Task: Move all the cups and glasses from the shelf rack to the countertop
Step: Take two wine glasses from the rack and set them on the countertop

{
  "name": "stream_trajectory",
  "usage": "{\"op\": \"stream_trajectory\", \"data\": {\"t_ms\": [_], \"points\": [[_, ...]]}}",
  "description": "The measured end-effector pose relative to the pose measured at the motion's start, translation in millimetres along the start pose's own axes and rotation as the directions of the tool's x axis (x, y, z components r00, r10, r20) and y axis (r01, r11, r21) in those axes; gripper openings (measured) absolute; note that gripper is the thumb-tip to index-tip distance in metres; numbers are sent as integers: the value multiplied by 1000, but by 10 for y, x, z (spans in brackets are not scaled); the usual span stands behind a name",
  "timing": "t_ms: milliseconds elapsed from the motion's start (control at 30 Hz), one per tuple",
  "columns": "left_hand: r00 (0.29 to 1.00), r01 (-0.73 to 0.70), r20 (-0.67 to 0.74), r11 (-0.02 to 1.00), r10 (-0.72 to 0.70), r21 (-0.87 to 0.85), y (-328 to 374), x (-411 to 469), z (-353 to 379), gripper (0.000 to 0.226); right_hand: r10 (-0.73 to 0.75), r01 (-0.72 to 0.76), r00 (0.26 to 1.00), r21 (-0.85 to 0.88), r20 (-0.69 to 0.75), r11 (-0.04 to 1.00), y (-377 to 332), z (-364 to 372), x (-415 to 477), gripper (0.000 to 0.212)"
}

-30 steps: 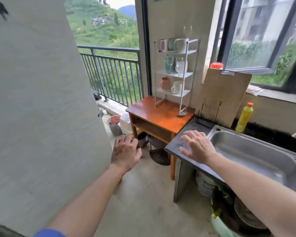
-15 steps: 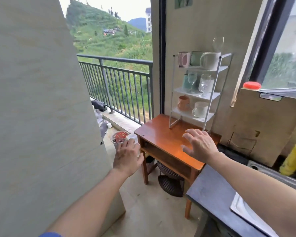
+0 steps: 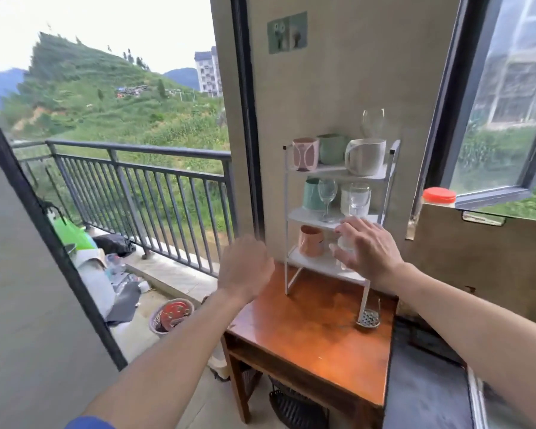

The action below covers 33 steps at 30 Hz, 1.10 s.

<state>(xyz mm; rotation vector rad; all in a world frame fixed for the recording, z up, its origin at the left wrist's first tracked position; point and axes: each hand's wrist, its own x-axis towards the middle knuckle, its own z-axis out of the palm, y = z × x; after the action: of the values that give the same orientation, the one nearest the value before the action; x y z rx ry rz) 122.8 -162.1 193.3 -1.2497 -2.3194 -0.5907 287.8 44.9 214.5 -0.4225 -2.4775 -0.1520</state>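
Observation:
A white three-tier shelf rack (image 3: 300, 215) stands on an orange-brown wooden table (image 3: 316, 332). Its top tier holds a pink mug (image 3: 305, 153), a green mug (image 3: 331, 149), a white mug (image 3: 368, 157) and a wine glass (image 3: 373, 122). On the middle tier are a teal cup (image 3: 312, 194), a wine glass (image 3: 327, 193) and a clear glass (image 3: 359, 196). A peach cup (image 3: 311, 240) sits on the bottom tier. My right hand (image 3: 367, 250), fingers spread, is right in front of a white cup (image 3: 344, 244) there and hides most of it. My left hand (image 3: 245, 267) hangs relaxed and empty, left of the rack.
The dark grey countertop (image 3: 424, 385) adjoins the table on the right, with a sink edge (image 3: 477, 400). A wooden cutting board (image 3: 477, 258) leans on the wall below a red-lidded jar (image 3: 439, 197). A metal strainer (image 3: 368, 320) lies on the table. A balcony railing (image 3: 136, 187) and floor clutter are to the left.
I have moved closer to the rack. My right hand went from the counter edge, over the table, up to the bottom shelf. My left hand rose toward the table's left edge.

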Motion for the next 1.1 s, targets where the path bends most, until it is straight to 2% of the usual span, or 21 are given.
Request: {"op": "stream_trajectory", "data": {"t_ms": [167, 367, 467, 633, 733, 867, 967, 1100], "points": [[999, -15, -52, 995, 10, -98, -23, 1000, 263, 25, 78, -82, 988, -26, -135, 996, 385, 116, 769, 34], [997, -74, -37, 985, 69, -158, 19, 1852, 667, 28, 270, -279, 949, -34, -161, 960, 706, 626, 1085, 33], [996, -80, 16, 972, 86, -219, 86, 2048, 974, 30, 348, -359, 918, -29, -191, 933, 783, 872, 998, 43], [989, -100, 69, 942, 129, -321, 259, 2320, 1442, 46, 462, -476, 872, -61, -163, 877, 891, 1144, 933, 73], [987, -102, 82, 928, 140, -358, 367, 2483, 1664, 59, 550, -558, 817, 0, -173, 830, 880, 1238, 1009, 84], [985, -64, 110, 878, 131, -474, 440, 2685, 1919, 79, 723, -715, 682, 109, -110, 690, 895, 1355, 1183, 90], [980, -59, 126, 836, 152, -546, 437, 2818, 2109, 82, 786, -760, 605, 204, -125, 617, 939, 1438, 1282, 84], [976, -106, 105, 840, 190, -532, 400, 2937, 2302, 75, 828, -771, 542, 308, -143, 558, 946, 1523, 1334, 76]]}}
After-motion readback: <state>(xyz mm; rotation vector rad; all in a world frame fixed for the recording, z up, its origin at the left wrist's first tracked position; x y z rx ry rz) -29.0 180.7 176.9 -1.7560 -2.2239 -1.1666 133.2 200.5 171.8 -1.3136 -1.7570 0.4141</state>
